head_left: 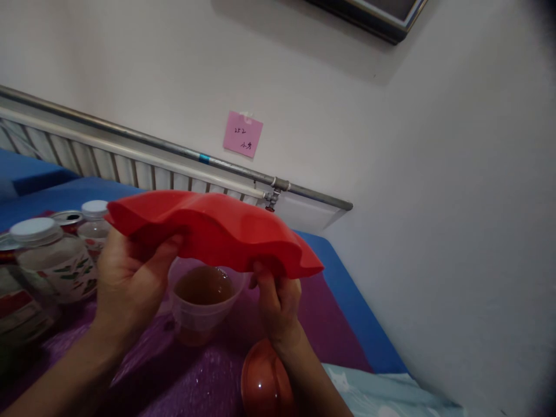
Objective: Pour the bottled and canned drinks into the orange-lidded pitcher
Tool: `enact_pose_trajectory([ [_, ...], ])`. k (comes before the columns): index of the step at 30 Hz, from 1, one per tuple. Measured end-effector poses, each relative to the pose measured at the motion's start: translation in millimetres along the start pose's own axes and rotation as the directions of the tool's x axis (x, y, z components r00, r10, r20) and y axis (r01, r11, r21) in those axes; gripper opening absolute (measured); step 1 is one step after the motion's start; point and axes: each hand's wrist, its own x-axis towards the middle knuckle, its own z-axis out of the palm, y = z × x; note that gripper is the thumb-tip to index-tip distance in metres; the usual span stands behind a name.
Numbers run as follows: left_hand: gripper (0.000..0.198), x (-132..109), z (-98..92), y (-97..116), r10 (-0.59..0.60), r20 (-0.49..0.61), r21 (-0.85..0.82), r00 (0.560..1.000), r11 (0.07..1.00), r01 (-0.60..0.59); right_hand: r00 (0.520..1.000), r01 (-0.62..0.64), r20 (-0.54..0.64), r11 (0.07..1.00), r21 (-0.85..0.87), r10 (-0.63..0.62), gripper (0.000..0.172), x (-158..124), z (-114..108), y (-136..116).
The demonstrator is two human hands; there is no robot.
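A red, soft, thin thing with wavy edges (217,226) is stretched sideways in front of me, held up in both hands; its exact kind is unclear. My left hand (134,272) pinches its left end between thumb and fingers. My right hand (278,295) grips its lower right part, with some fingers hidden behind it. Below and between the hands stands a clear plastic tub (204,321) with brown liquid (202,286) in it. Beside my right wrist lies a shiny orange-red rounded object (263,379), partly covered by the forearm.
At the left stand glass jars with white lids (37,231) and drink cans (67,217). Purple plastic sheeting (186,376) covers the surface, with blue edging (360,307) at right. A pale blue cloth (373,391) lies lower right. Behind are a radiator (143,174) and pipe (152,142).
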Motion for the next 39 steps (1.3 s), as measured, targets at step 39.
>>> enact_pose_trajectory([
  [39,0.045,-0.4,-2.1,-0.7,-0.025,-0.004,0.003,1.000,1.000,0.025,0.999,-0.050,-0.002,0.998,0.037,0.050,0.016,2.7,-0.6,-5.9],
])
